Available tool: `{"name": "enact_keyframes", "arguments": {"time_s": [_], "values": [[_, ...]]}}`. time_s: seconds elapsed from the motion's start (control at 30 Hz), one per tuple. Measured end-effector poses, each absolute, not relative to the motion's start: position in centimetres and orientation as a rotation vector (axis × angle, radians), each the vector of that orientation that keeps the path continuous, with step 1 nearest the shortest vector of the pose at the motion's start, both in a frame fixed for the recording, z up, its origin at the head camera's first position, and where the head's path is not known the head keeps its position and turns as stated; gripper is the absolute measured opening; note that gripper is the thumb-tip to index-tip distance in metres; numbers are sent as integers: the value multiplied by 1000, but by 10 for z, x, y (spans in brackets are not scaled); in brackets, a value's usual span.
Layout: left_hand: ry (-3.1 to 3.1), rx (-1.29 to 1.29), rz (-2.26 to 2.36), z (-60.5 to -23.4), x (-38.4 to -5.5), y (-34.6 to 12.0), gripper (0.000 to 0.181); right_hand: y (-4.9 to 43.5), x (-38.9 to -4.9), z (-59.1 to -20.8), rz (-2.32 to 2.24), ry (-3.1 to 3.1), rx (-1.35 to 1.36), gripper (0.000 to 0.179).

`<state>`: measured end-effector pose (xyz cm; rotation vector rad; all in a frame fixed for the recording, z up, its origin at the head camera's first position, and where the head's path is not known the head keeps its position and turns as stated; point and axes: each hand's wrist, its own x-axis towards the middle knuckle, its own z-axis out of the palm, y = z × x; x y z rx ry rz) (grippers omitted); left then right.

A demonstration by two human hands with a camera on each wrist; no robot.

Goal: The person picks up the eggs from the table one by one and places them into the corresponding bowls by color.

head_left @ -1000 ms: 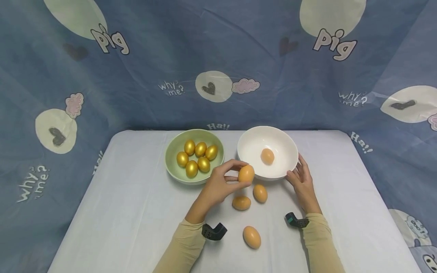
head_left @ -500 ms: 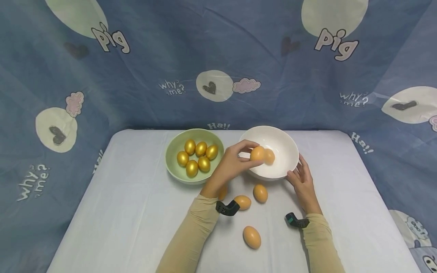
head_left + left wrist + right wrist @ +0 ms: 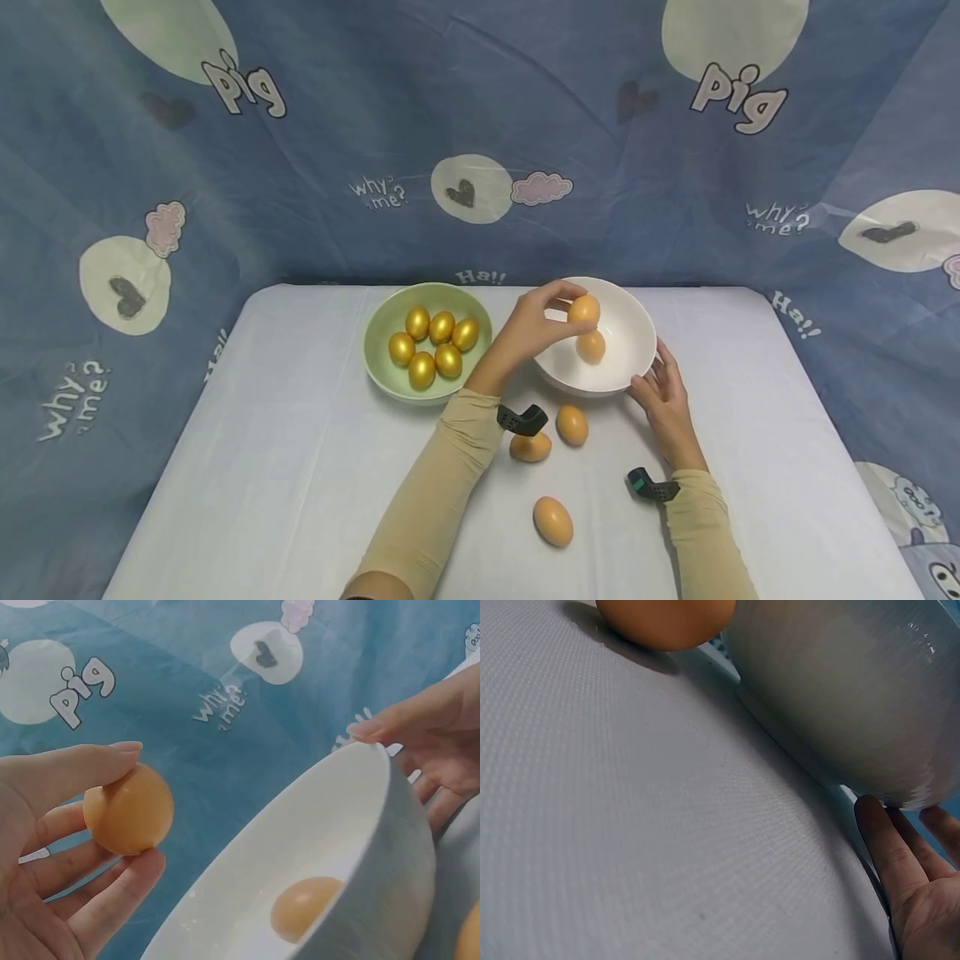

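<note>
My left hand (image 3: pixel 536 327) pinches a brown egg (image 3: pixel 583 310) between thumb and fingertips, over the white bowl (image 3: pixel 633 337). In the left wrist view the held egg (image 3: pixel 131 810) hangs outside the bowl's outline, the thumb on top and a fingertip beneath. Another brown egg (image 3: pixel 591 347) lies inside the bowl. At the bowl's near right side my right hand (image 3: pixel 663 408) holds it, thumb at the rim (image 3: pixel 367 746) and fingers along the outer wall. From the right wrist, those fingers (image 3: pixel 896 855) reach under the bowl's curved side.
Left of the white bowl stands a green bowl (image 3: pixel 375 379) with several golden eggs (image 3: pixel 422 369). Three brown eggs lie on the white table: one near the left wrist camera (image 3: pixel 530 447), one below the bowl (image 3: pixel 572 425), one nearer (image 3: pixel 553 522). A patterned blue cloth (image 3: pixel 480 100) hangs behind.
Carrying the brown egg, my left hand has moved from the bowl's near left edge rightward and farther back, over the bowl. My right hand has stayed at the rim.
</note>
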<state>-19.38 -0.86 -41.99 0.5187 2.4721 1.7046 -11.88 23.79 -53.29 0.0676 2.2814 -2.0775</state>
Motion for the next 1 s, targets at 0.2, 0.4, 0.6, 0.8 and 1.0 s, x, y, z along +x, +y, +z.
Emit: {"name": "enact_keyframes", "arguments": {"time_s": [0.2,0.4,0.6,0.8,1.0], "values": [[2477,558,1631,-419,-210,1,48,238,-119,-532,-2073,2279,64,78],[2487,589,1512,-421,-229,16,46,238,-119,-532,-2107,2236,45,78],[2439,621,1405,-421,-247,29,44,238,-119,-533,-2137,2211,31,77],[2409,639,1293,-421,-260,41,44,238,-120,-534,-2159,2190,26,78],[2466,689,1090,-426,-264,58,43,238,-119,-535,-2187,2163,21,77]]}}
